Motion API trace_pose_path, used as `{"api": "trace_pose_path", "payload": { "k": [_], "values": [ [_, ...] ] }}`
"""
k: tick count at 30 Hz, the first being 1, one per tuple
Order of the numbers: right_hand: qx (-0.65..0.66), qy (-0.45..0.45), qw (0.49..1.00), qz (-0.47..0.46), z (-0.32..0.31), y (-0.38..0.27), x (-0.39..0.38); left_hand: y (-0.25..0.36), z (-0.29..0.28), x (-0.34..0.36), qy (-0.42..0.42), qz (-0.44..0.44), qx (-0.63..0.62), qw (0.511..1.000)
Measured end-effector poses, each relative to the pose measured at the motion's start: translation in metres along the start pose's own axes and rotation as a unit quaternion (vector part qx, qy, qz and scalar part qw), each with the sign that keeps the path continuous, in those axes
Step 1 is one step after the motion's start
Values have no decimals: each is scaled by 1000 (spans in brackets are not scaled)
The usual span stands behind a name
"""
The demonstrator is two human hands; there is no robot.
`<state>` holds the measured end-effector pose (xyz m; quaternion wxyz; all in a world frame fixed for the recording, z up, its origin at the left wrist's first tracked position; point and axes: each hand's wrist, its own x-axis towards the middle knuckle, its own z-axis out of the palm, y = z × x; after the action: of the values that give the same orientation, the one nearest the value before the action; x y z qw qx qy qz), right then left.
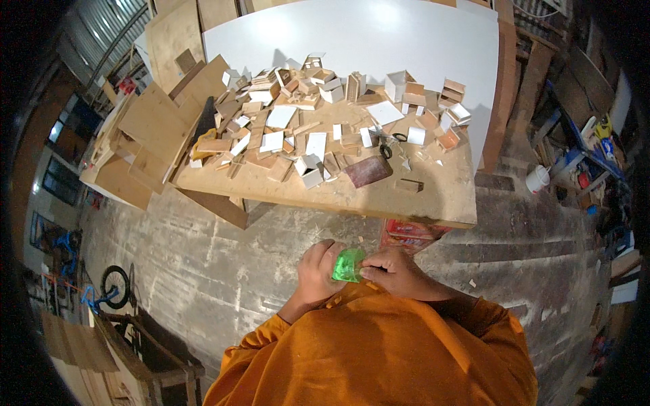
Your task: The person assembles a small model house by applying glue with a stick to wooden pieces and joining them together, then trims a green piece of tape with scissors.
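Note:
Close to my body, in front of the orange garment, a small shiny green see-through packet (347, 264) is held between both hands. My left hand (319, 272) wraps round its left side with the fingers curled. On its right edge, my right hand (391, 272) pinches with thumb and forefinger. What is inside the packet, if anything, I cannot make out. Beyond my hands stands the wooden table (325, 193). A dark red sheet, likely sandpaper (369, 172), lies near its front edge, beside black-handled scissors (386, 150).
Many small wood and white board offcuts (273, 141) cover the table, with little box-like pieces (397, 85) among them. Under its front right is a red crate (409, 232). A wooden frame (149, 352) and a small blue bicycle (112, 287) stand left, a white bucket (537, 179) right.

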<state>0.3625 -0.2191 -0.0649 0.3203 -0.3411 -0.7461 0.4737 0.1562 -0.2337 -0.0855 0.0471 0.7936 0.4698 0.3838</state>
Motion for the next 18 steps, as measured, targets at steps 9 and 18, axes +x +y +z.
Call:
{"api": "trace_pose_path", "payload": {
  "k": [9, 18],
  "values": [
    [385, 4, 884, 265, 1, 16, -7, 0, -1, 8, 7, 16, -1, 1000],
    [427, 37, 857, 285, 0, 33, -16, -9, 8, 4, 0, -27, -28, 999]
  ]
}}
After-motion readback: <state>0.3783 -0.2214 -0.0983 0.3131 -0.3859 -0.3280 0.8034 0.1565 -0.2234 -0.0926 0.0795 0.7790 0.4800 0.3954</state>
